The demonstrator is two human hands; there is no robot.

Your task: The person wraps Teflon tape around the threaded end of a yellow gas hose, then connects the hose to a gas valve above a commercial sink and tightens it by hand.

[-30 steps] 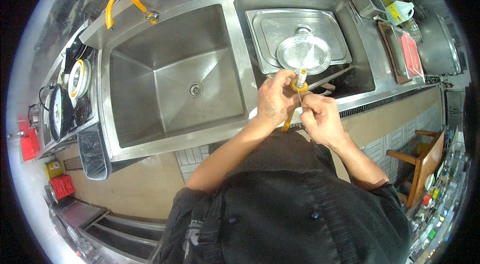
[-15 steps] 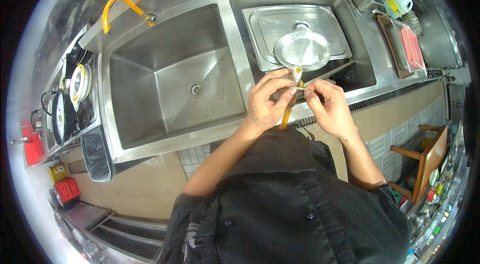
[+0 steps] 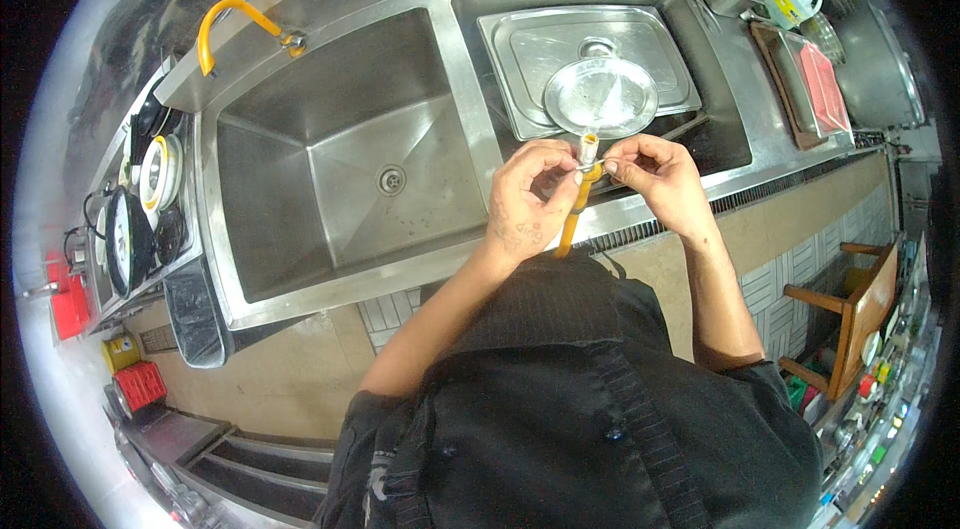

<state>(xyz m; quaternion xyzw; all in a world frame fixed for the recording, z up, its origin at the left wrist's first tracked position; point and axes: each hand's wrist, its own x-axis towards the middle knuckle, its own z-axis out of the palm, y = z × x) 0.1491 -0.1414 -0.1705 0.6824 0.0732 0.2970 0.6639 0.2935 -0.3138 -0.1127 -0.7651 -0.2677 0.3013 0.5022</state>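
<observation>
A yellow hose stands up between my hands at the near edge of the right-hand sink, its end fitted with a pale, light-coloured sleeve. Across the hose, just below that sleeve, runs a thin pale strip, perhaps wire or cord. My left hand pinches the strip on the left side of the hose, between thumb and fingers. On the other side my right hand pinches its other end. Whether the strip passes fully around the hose, I cannot tell.
A round metal lid lies on a rectangular steel pan lid in the right sink. The left sink has a yellow curved tap. Pans and bowls stand at far left; a wooden stool is at right.
My right hand has moved slightly up and right, and the strip now lies across the hose below its pale end. The view has shifted a little.
</observation>
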